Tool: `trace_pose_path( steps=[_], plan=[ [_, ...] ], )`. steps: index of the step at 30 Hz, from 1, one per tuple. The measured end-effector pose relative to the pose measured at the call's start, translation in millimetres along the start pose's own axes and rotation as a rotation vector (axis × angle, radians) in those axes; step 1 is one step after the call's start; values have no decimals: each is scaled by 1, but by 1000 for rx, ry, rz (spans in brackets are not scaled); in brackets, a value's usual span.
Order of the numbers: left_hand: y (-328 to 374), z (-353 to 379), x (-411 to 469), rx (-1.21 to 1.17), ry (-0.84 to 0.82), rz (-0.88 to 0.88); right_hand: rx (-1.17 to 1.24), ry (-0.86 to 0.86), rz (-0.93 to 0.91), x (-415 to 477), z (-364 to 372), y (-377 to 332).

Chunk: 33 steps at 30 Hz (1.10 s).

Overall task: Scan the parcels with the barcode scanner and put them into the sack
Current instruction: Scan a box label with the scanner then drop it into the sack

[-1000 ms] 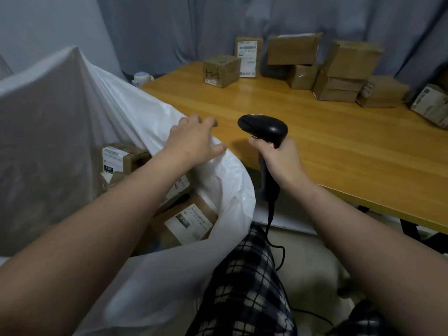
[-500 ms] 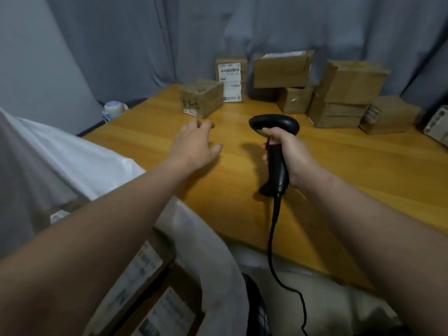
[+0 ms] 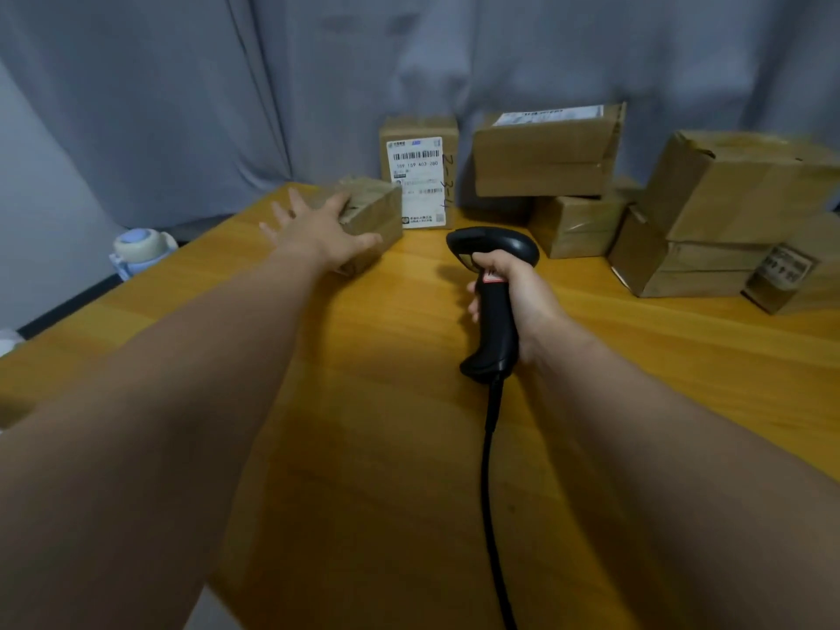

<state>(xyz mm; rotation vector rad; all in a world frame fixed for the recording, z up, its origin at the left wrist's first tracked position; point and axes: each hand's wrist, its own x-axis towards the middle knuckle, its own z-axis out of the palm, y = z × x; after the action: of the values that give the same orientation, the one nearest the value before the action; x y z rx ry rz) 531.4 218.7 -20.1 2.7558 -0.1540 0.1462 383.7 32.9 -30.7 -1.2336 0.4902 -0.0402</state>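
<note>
Reaching hand: the left hand (image 3: 318,234) is spread wide with straight fingers, palm over the near corner of the small parcel (image 3: 377,211) in the upper middle of the frame. I cannot tell whether it presses on the cardboard. The spread probably serves to span the box for a one-handed lift.
Scanner hand: the right hand (image 3: 522,297) is wrapped round the handle of the barcode scanner (image 3: 493,320) at centre frame. The scanner's head points away toward the parcels, seemingly ready for whichever label is turned to it.
Cable: the cable (image 3: 488,470) runs from the handle to the lower edge.
Other parcels: the labelled parcel (image 3: 420,175) stands upright just behind the small one, barcode facing the camera. The stacked parcels (image 3: 727,197) fill the upper right.
Sack: not in view.
Surface: a wooden table (image 3: 363,425) with an orange tone.
Room: a grey curtain (image 3: 204,84) hangs behind, and a pale bottle (image 3: 136,243) stands at the left, off the table's edge.
</note>
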Motion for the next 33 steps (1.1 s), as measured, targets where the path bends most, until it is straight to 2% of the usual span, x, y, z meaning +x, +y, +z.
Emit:
trace_pose_path(
  steps=[3, 10, 17, 22, 25, 28, 30, 33],
  plan=[
    [-4, 1, 0, -153, 3, -2, 9, -16, -5, 1, -3, 1],
    [2, -3, -83, -193, 2, 74, -10, -29, -11, -38, -18, 6],
    [29, -12, -205, -204, -96, 157, -30, -49, 35, -139, -54, 23],
    [55, -14, -297, -218, -156, 287, -124, -39, 7, -224, -97, 31],
    [68, -20, -335, -476, -277, 264, -93, -48, -91, -267, -125, 28],
    [80, -23, -358, -739, -467, 86, -128, -45, -207, -298, -149, 25],
    [85, -23, -371, -729, -506, 47, -192, -11, -252, -314, -159, 24],
    [88, -22, -379, -595, -355, 113, -208, 29, -268, -330, -167, 26]
  ],
)
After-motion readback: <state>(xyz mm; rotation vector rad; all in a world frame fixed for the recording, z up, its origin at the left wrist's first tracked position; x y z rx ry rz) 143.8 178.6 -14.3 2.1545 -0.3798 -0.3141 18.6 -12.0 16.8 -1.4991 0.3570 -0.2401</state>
